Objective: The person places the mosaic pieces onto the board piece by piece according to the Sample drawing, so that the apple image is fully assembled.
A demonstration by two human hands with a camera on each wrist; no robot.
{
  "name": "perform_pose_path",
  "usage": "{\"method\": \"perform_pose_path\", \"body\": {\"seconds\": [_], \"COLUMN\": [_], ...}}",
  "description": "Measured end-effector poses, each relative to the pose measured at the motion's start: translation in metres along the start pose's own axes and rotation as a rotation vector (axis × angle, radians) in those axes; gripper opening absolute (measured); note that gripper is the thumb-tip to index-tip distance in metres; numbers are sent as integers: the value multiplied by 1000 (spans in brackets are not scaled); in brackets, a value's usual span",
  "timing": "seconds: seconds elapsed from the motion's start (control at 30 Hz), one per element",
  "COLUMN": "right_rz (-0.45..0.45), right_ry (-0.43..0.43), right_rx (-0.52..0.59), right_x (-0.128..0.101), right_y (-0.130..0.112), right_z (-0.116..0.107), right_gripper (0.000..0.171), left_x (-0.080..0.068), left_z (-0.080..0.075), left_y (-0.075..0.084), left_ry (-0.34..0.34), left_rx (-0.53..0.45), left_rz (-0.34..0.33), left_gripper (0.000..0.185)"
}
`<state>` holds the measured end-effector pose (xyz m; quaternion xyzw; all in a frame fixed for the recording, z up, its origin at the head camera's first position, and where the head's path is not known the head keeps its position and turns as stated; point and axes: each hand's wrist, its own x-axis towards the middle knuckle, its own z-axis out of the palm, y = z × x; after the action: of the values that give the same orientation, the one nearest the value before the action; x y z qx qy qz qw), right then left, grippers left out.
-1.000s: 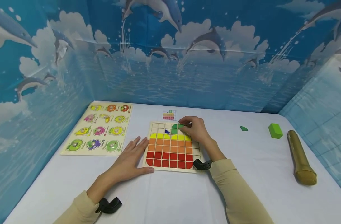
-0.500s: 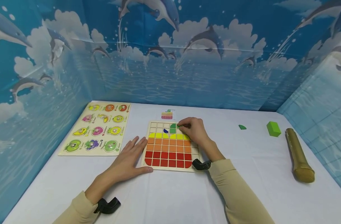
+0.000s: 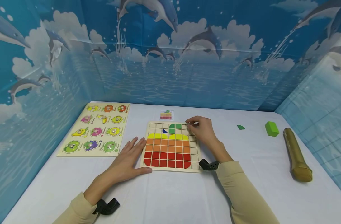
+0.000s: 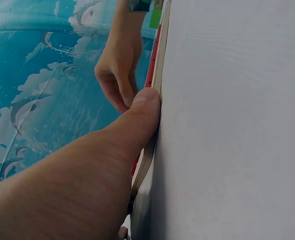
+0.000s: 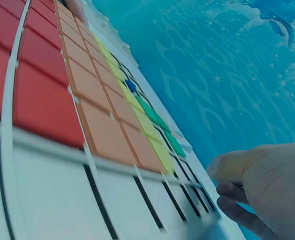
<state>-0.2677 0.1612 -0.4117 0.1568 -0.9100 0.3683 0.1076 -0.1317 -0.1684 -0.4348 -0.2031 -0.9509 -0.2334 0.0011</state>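
1. Mosaic board (image 3: 170, 169) lies flat on the white table (image 3: 170, 199), in front of the person, between both hands
2. Its grid holds rows of red, orange and yellow tiles; above them sit green tiles (image 3: 174, 126) and one small dark blue piece (image 3: 164, 131)
3. Left hand (image 3: 129, 161) rests flat on the table with the fingers spread and straight, grasping nothing; the thumb (image 4: 142, 112) presses against the near left edge of the board
4. Right hand (image 3: 201, 130) is at the upper right corner of the board, fingers curled with the tips together just beside the green tiles; I cannot tell if something is pinched between them
5. Small pattern card (image 3: 166, 114) lies just behind the board
6. Fruit puzzle (image 3: 96, 129) lies to the left, well apart from the hands
7. On the right side are a loose green piece (image 3: 240, 127), a green block (image 3: 272, 128) and a golden cylinder (image 3: 297, 155)
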Motion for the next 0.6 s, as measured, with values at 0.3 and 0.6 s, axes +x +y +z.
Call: {"method": "perform_pose_path", "body": {"seconds": [0.3, 0.6], "right_rz": [18, 45], "right_ry": [52, 109], "right_rx": [-56, -100], "right_x": [-12, -23], "right_y": [30, 51], "right_z": [-23, -51], "right_gripper": [21, 24], "left_x": [0, 1], "left_z": [2, 4], "left_y": [-2, -3], "left_ry": [4, 6], "left_rx": [15, 17], "left_rz": [7, 4], "left_gripper": [113, 114]}}
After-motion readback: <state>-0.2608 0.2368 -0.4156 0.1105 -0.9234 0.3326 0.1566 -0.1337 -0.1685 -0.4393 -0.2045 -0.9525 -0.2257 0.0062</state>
